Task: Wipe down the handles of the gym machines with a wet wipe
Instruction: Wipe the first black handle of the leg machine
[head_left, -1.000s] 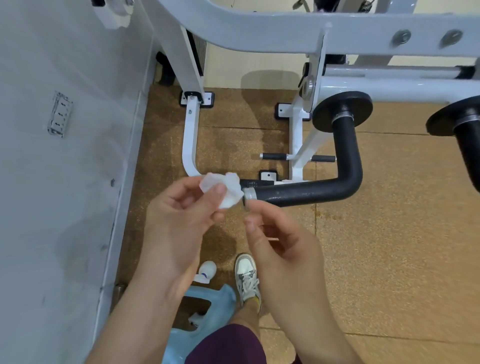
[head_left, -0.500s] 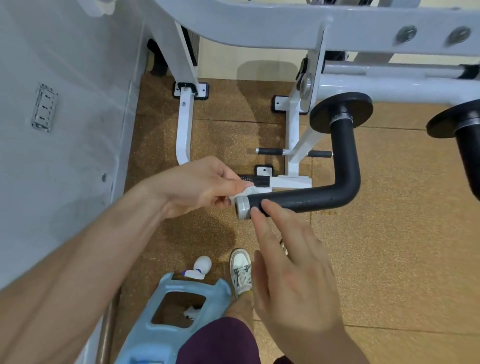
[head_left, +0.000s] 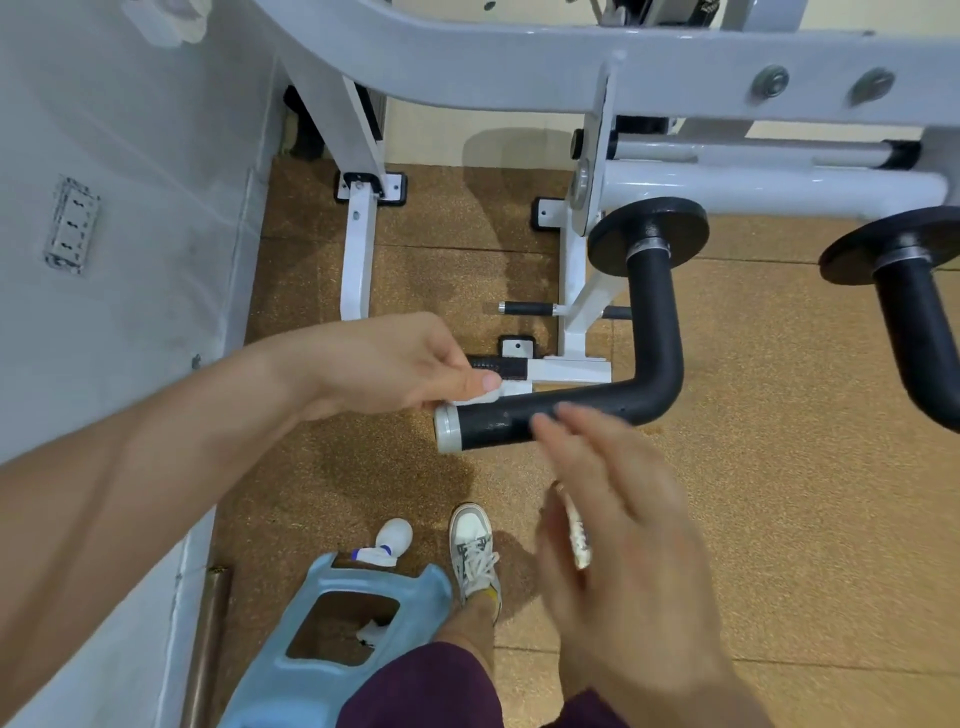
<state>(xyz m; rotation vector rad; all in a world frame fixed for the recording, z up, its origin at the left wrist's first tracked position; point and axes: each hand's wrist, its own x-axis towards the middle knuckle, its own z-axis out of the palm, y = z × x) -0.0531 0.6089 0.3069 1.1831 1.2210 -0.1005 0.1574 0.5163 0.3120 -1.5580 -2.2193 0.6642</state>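
Where the handle (head_left: 519, 418) ends, left hand (head_left: 395, 364) pinching the wet wipe (head_left: 480, 397) against it; right hand (head_left: 623, 545) blurred, fingers spread.

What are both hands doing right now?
Left hand: pinches the wipe at the handle.
Right hand: open, holding nothing.
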